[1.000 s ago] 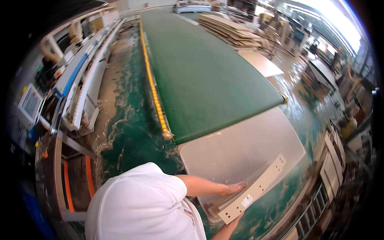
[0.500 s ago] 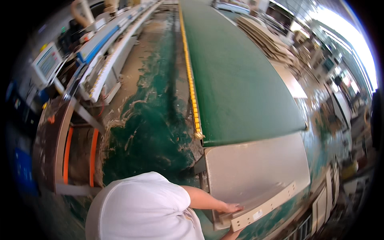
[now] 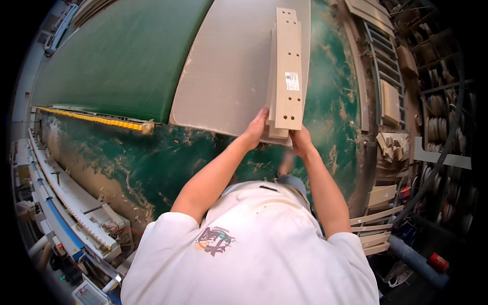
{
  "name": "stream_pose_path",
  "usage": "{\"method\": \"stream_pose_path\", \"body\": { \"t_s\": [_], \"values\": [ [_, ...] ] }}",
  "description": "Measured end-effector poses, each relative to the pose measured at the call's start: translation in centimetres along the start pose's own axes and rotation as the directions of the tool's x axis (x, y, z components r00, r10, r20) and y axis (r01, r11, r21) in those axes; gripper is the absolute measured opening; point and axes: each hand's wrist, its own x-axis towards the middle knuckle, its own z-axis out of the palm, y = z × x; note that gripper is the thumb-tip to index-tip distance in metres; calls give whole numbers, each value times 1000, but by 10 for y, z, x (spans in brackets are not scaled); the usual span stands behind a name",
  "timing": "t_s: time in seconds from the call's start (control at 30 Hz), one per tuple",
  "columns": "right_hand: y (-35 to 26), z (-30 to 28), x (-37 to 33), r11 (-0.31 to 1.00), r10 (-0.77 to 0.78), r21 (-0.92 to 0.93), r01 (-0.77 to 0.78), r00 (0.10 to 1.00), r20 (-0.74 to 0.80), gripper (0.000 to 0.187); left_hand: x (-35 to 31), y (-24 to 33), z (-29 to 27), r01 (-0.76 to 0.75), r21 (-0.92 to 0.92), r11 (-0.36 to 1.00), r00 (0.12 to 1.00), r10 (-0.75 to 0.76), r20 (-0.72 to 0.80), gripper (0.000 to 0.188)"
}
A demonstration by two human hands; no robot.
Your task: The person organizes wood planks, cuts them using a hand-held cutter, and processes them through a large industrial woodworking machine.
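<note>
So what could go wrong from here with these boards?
The board stack has uneven edges, so pieces might slide apart. The left hand and right hand are both at its near end, so the far end could tip or swing. Pale debris litters the green floor, so a foot might slip.

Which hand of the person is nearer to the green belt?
Left. The left hand is right of the belt, beside the boards; the right hand is farther right, at their near end.
</note>
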Motion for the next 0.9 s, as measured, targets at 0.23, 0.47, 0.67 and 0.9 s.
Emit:
{"method": "stream_pose_path", "body": {
  "t_s": [0.23,0.47,0.67,0.9],
  "values": [
    [-20,-84,1,941,338,-133,-312,901,273,56,-12,18,27,-75,-175,982,982,42,-182,69],
    [-46,-141,64,945,221,-278,-171,962,162,60,26,-6,101,-65,-149,987,972,29,-232,71],
    [-101,-183,164,885,329,-422,-199,908,261,63,87,-33,183,-42,-160,986,968,1,-250,71],
    [-225,-270,250,816,577,-217,-535,769,276,49,226,6,223,125,-407,905,940,-239,-244,88]
  ]
}}
